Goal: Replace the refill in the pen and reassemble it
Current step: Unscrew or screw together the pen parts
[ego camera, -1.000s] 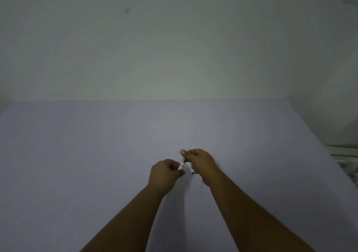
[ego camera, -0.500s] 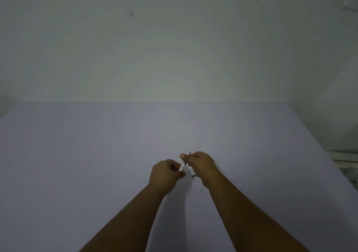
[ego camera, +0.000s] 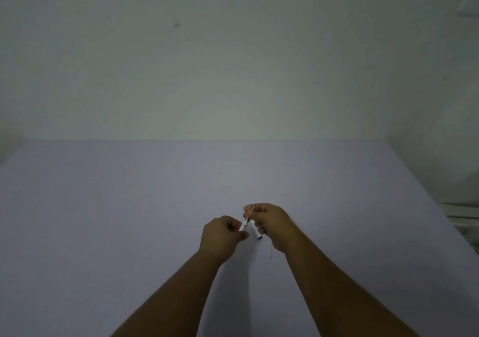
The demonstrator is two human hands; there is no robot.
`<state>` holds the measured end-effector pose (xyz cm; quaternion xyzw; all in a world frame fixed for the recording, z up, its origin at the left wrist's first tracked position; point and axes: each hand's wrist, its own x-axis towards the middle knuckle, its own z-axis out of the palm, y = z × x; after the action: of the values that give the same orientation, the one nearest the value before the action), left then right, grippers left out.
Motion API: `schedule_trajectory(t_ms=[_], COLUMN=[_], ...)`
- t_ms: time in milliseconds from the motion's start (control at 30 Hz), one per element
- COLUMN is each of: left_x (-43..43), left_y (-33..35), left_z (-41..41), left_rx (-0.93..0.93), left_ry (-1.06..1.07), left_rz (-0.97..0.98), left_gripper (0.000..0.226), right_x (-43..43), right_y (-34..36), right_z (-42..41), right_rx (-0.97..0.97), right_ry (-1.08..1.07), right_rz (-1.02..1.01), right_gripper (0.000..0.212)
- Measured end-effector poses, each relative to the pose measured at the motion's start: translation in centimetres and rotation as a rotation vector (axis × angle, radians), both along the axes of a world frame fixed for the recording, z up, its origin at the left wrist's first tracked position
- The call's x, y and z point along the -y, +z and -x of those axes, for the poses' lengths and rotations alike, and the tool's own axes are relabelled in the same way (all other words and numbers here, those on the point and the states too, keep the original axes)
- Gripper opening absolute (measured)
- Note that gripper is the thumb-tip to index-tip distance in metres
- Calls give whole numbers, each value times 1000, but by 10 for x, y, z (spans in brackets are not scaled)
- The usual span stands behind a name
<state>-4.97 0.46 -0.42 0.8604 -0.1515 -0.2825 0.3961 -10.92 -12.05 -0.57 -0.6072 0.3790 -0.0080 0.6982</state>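
**Two hands, one small white pen, low over a lilac bench**

We're looking down on both bare forearms reaching out over the bench (ego camera: 129,207), a wide, flat, matte surface in pale lilac with no visible grain or sheen. Behind it, at twelve o'clock, rises a plain off-white wall (ego camera: 233,64), smooth apart from one small dark fleck high up.

Our left hand (ego camera: 223,235) is curled into a loose fist, its grip pinching the lower end of the pen barrel (ego camera: 244,224), a short, slim white cylinder with a darker band near its upper end. The barrel tilts up toward one o'clock, straight at the other hand.

Our right hand (ego camera: 272,222) sits just beside the left, at about two o'clock from it, fingers bunched. Its grip is pressed together on the refill (ego camera: 252,210), a very thin pale rod whose tip pokes out above the fingertips; the rod lines up with the barrel's upper end, though we cannot tell how far it sits inside. Tucked under the same hand is a second white tube (ego camera: 258,233), rounded, with a dark end pointing down toward six o'clock. A fine pale strand (ego camera: 271,251) shows below the right palm; what it is we cannot tell, it is too small and dim.

The light is low and even, and soft shadows from both arms fall on the bench between them.

At three o'clock, past the bench edge, some white framed object (ego camera: 464,211) shows only in part.
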Motion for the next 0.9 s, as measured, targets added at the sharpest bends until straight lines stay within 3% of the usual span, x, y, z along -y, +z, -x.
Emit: schedule_trajectory(t_ms=[133,200,300,467,633,767,833,900], left_x=[1,0,0,1,1,4,4,4], left_y=[1,1,1,0,1,1,1,1], left_z=[1,1,-1,2,-2,0,0,-1], left_rx=[-2,-9,-15,-18,-7,-6,-13,-18], left_ry=[-26,-16,0,-29,-17,-42,-37,-29], left_rz=[-1,10,16,-2,2,-12,-7,5], left_gripper=[12,15,14,12,16,13,13,13], right_x=[-1,-1,-1,-3,-5,-4,-2,0], right_y=[4,4,4,2,0,3,2,-1], right_z=[-4,-4,-1,-4,-2,-4,-2,-1], right_rx=[-184,-166,-17,-182,-33,-158,-147,-39], right_ry=[58,56,33,43,9,41,32,-3], right_rz=[214,181,46,184,51,239,192,30], right_gripper=[28,29,9,33,7,31,33,20])
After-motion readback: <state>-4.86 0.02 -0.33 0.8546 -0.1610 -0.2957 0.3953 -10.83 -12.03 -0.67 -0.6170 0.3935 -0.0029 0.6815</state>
